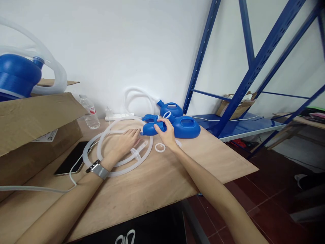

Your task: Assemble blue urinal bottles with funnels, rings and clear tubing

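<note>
the right hand [167, 134] is gripping the blue cup [149, 128] by its wide end; the left hand [129, 138] is resting near the narrow tip; i cannot tell its hold. the cup is looking light, stiff, perhaps slippery, its broad wall probably offering best hold. it is lying between both hands.

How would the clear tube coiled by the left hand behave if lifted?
The clear tube would probably flex but spring back, given its wide, smooth loops. It looks light for its length, being translucent and seemingly hollow. Its overlapping loops might shift together.
</note>
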`<state>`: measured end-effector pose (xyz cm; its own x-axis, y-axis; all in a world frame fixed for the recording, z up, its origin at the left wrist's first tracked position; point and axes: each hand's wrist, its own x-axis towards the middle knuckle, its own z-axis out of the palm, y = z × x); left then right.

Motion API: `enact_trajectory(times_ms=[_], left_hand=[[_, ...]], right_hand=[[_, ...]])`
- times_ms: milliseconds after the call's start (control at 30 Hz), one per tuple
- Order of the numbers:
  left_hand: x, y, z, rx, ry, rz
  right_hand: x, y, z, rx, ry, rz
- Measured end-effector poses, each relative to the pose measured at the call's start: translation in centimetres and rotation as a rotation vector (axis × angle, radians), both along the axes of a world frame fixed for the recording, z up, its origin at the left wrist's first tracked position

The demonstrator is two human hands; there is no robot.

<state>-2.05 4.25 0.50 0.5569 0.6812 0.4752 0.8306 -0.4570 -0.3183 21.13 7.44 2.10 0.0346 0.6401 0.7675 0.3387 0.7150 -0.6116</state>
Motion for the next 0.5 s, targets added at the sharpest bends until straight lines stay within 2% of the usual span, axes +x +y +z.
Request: enact_trajectory(times_ms=[167, 233, 500], left_hand=[[-0.5, 1.4, -1.1, -0.21, -0.258, -0.117], [-0.7, 1.6, -1.2, -0.272, -0.303, -0.138], [-1.0, 2.0, -1.2, -0.479, -0.456, -0.117]], right_hand=[[-0.4, 0.0, -0.3, -0.07, 0.086, 0.058], [-0.3, 0.2, -0.4, -0.108, 0.112, 0.082], [0.7, 2.0, -1.0, -0.119, 0.116, 0.22]])
